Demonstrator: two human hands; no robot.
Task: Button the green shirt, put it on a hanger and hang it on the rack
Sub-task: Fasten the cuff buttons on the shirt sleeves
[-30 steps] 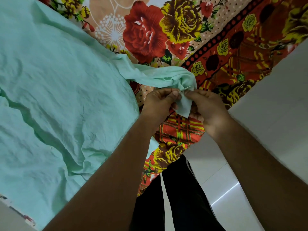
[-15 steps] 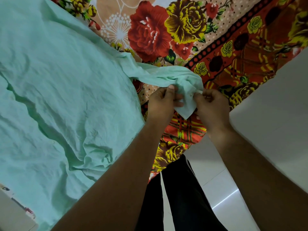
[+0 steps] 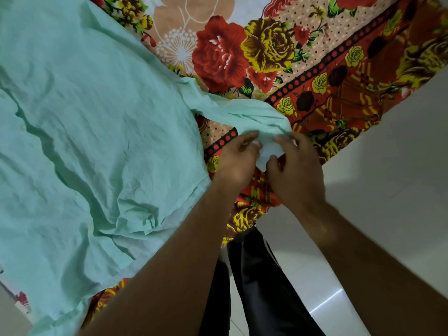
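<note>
A pale green shirt [image 3: 92, 132] lies spread and wrinkled over the left of a flowered bedsheet. One sleeve [image 3: 237, 112] stretches right toward the bed's edge. My left hand [image 3: 236, 161] and my right hand [image 3: 295, 170] meet at the sleeve's cuff [image 3: 268, 151], each pinching the cloth between thumb and fingers. The cuff is bunched between them and its button is hidden. No hanger or rack is in view.
The bedsheet [image 3: 315, 69] with red and yellow roses covers the bed. A white surface [image 3: 388, 166] and a shiny tiled floor [image 3: 322, 299] lie to the right. My legs in black trousers [image 3: 254, 287] stand against the bed's edge.
Both hands have closed further over the cuff, bunching it. The hanging cuff tip seen earlier is now mostly covered by my fingers.
</note>
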